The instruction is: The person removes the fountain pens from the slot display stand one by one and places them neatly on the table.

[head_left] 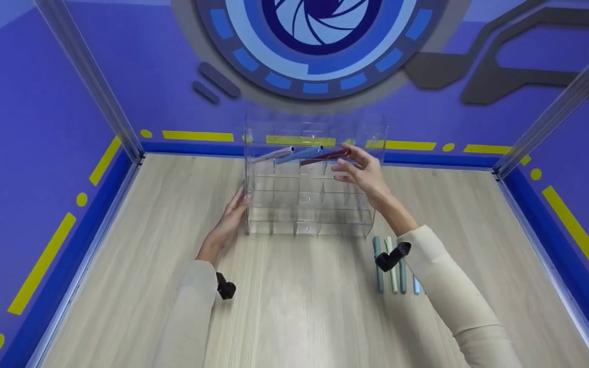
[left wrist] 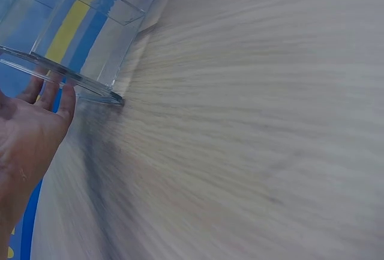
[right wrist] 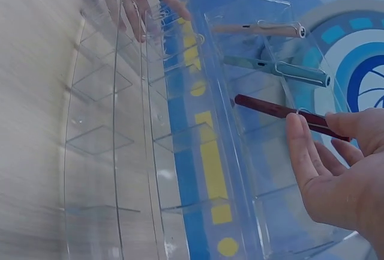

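A clear acrylic pen rack [head_left: 310,199] with several tiers of compartments stands on the table. Three capped pens lie slanted in its top tier: a pale pinkish one [right wrist: 264,29], a light blue one [head_left: 302,154] and a dark red one [right wrist: 264,106]. My right hand [head_left: 363,176] pinches the clip end of the dark red pen between thumb and fingers; the pen's other end lies in the third slot from the left. With fairly straight fingers, my left hand [left wrist: 30,128] touches the rack's left side panel.
Right of the rack, several pens lie side by side on the table, among them a pale green pen [head_left: 392,266] and a light blue pen [head_left: 416,284], partly under the right forearm. Blue printed walls [head_left: 172,102] enclose the back and sides, with metal posts [head_left: 90,76] at the corners.
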The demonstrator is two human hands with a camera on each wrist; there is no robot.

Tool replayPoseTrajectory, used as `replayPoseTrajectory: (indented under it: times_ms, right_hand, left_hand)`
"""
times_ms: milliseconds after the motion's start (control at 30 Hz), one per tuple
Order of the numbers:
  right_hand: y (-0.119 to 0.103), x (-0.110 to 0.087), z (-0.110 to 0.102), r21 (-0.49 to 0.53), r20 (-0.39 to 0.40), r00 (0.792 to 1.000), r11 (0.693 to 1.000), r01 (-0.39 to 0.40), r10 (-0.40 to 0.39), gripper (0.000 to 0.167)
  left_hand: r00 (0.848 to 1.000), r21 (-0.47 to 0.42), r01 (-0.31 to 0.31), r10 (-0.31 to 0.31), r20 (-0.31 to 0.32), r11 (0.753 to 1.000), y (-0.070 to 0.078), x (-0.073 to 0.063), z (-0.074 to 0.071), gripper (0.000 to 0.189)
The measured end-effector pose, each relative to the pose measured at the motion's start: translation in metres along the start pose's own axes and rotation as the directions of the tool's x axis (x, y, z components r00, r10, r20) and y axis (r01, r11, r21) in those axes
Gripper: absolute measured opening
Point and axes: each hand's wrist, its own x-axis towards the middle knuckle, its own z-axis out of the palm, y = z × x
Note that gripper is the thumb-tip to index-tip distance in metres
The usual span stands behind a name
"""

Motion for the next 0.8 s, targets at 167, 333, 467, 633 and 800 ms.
replayPoseTrajectory:
  times_ms: [167, 333, 467, 633, 800]
  right_hand:
    - [0.002, 0.004, 0.008, 0.062, -0.005, 1.000, 0.998, 0.001, -0.001, 0.049]
    - [0.004, 0.005, 0.012, 0.088, -0.021, 1.000, 0.996, 0.013, -0.012, 0.042]
    - [0.008, 0.002, 0.011, 0.098, -0.031, 0.999, 0.994, 0.039, -0.036, 0.039]
    - [0.010, -0.007, 0.006, 0.107, -0.058, 0.995, 0.990, 0.088, -0.082, 0.037]
    - [0.007, -0.016, -0.001, 0.104, -0.095, 0.987, 0.984, 0.143, -0.133, 0.037]
  left_hand:
    - [1.000, 0.032, -0.002, 0.002, -0.002, 0.999, 0.001, 0.001, 0.003, 0.067]
    - [1.000, 0.040, -0.005, 0.005, 0.010, 0.999, 0.000, 0.001, 0.004, 0.067]
    - [1.000, 0.029, 0.012, -0.013, 0.012, 1.000, -0.002, 0.001, 0.005, 0.067]
    - [1.000, 0.020, 0.017, -0.017, 0.006, 1.000, -0.003, 0.000, 0.004, 0.068]
    - [1.000, 0.009, 0.014, -0.014, -0.016, 1.000, -0.002, 0.000, 0.002, 0.068]
